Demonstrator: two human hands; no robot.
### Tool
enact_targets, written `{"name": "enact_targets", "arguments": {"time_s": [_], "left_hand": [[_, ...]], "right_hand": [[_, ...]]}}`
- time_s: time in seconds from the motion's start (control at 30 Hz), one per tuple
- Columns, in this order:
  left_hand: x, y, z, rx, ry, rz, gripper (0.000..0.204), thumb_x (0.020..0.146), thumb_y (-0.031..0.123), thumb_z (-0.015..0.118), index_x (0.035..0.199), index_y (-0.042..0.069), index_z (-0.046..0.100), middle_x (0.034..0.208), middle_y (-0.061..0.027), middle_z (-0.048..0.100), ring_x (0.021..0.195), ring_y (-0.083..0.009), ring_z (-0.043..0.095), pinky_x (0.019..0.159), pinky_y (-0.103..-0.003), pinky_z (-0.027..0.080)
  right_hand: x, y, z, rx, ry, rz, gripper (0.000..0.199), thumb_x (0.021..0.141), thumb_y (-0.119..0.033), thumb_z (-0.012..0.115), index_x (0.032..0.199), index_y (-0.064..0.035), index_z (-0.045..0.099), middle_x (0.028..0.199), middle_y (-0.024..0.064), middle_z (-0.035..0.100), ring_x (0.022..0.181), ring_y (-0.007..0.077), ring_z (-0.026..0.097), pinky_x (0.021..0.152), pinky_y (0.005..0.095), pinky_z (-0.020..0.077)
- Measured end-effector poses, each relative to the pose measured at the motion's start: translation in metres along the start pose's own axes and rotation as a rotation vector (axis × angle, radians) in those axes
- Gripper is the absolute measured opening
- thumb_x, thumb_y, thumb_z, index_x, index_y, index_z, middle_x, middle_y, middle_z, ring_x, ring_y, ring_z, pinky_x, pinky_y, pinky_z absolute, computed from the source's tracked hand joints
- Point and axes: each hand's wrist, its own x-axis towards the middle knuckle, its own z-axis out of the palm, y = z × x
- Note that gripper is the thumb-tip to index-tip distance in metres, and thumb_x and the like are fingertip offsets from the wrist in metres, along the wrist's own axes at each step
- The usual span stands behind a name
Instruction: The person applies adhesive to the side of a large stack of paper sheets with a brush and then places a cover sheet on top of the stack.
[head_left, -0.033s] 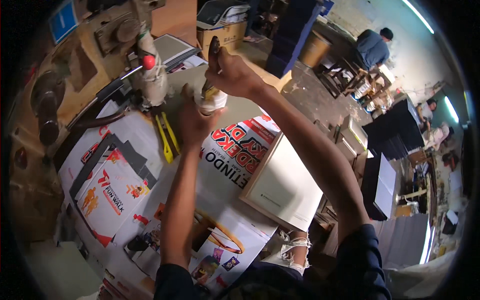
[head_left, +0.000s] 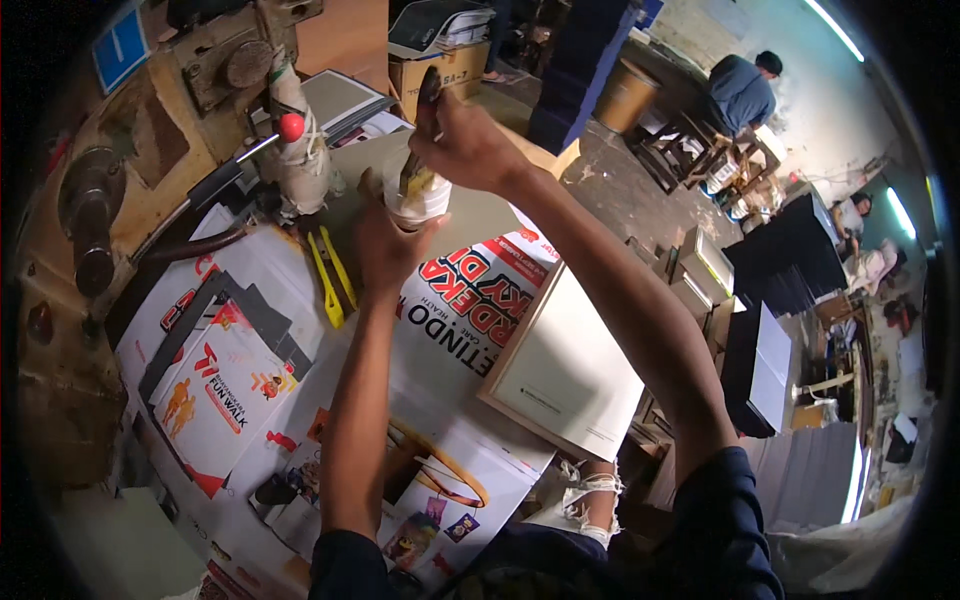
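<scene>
Close around a white plastic tub is my left hand, which keeps it upright over the far part of the table. My right hand grips a brush by its dark handle. The brush stands steeply, its lower end inside the tub's mouth, where something yellowish shows. The bristle tip is hidden by the tub wall. Beside my left wrist lies a yellow, slim two-armed tool, perhaps a cutter. Right of it, under my right forearm, rests a stack of cream-coloured pages or a thick book block.
Printed sheets cover the table. At left stands a worn machine with a red-knobbed lever and a wrapped post. Dark boards lie under a printed cover. Dark stacks and a seated person are farther right.
The view has shifted very slightly. Both hands keep their hold on the tub and brush, with barely any movement between the frames.
</scene>
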Motion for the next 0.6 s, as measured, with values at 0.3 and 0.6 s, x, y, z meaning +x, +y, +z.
{"name": "enact_targets", "arguments": {"time_s": [0.3, 0.6], "left_hand": [[0.003, 0.008, 0.000, 0.172, -0.099, -0.156, 0.114, 0.061, 0.040, 0.088, 0.142, -0.011, 0.026, 0.116, -0.0315, 0.062, 0.104, -0.0428, 0.066, 0.087, -0.046, 0.056], [0.001, 0.012, 0.000, 0.109, -0.089, -0.174, 0.112, 0.061, 0.029, 0.091, 0.143, -0.011, 0.025, 0.121, -0.0335, 0.059, 0.109, -0.0430, 0.063, 0.094, -0.045, 0.053]], "right_hand": [[-0.042, 0.022, -0.034, 0.590, 0.226, 0.121, 0.026, 0.097, -0.011, 0.065, 0.111, 0.0049, 0.049, 0.107, 0.0175, 0.070, 0.098, 0.0213, 0.070, 0.087, 0.0324, 0.0574], [-0.084, 0.020, -0.059, 0.586, 0.201, 0.132, 0.019, 0.099, -0.010, 0.062, 0.107, 0.0012, 0.050, 0.107, 0.0149, 0.071, 0.093, 0.0185, 0.069, 0.081, 0.0312, 0.0566]]}}
